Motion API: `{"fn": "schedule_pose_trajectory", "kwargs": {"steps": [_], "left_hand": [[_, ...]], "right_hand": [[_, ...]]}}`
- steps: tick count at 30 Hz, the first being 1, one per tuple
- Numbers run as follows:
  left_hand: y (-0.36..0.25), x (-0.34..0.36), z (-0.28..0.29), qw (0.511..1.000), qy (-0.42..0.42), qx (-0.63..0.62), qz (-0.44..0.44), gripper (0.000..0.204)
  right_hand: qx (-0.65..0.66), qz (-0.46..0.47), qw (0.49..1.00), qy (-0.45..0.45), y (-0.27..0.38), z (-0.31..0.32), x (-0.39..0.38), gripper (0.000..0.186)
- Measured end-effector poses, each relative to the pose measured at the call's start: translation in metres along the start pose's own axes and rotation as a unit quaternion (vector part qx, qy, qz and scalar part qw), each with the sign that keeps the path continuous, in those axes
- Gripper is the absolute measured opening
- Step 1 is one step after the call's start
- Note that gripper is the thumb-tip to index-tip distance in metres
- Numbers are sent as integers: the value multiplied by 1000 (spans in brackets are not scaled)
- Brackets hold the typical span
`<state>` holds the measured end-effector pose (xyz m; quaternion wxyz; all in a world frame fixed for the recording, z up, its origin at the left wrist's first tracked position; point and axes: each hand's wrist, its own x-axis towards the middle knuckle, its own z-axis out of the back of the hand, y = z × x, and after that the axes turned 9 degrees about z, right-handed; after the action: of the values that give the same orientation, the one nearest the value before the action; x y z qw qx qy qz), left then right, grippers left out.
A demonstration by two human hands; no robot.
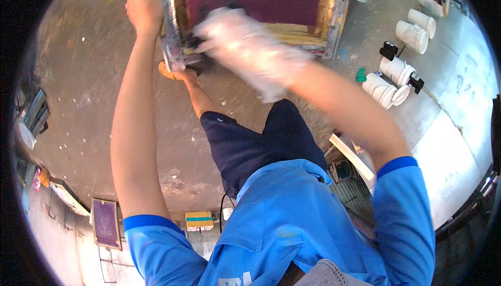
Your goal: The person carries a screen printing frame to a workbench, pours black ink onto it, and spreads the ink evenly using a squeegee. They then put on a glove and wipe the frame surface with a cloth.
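Note:
A screen printing frame (pixel 175 43) with purple mesh stands tilted at the top, its wooden edges stained with paint and patched with tape. My bare left hand (pixel 145 7) is closed on its left edge near the upper corner. Over the lower left part of the mesh is my right hand (pixel 229 33), inside a loose clear plastic glove and smeared by motion. Its fingers look curled round something dark (pixel 222 3), which shows at the hand's edges but is too blurred to name. The glove hides the mesh behind it.
Several white tubs (pixel 412 35) line the right side, with dark bottles (pixel 389 50) and a green scrap (pixel 361 74) near them. Behind me at lower left, a small purple screen (pixel 106 223) leans by a yellow box (pixel 199 221). My sandalled foot (pixel 168 71) is below the frame.

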<state>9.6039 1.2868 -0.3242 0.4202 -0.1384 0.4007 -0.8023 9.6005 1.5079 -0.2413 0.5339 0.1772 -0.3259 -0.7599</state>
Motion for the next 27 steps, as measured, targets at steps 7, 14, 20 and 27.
{"fn": "schedule_pose_trajectory", "kwargs": {"steps": [7,14,20,27], "left_hand": [[-6,-4,9,999,19,1,28,45],[-10,-3,3,999,26,-19,24,41],[-16,-9,13,997,43,5,67,37],[-16,-8,7,999,26,0,41,35]], "right_hand": [[-26,-32,992,119,-13,78,-47,20],[-143,-16,946,290,-66,151,-104,18],[-185,-76,893,404,-50,224,-16,35],[17,0,999,40,-116,195,-20,41]]}}
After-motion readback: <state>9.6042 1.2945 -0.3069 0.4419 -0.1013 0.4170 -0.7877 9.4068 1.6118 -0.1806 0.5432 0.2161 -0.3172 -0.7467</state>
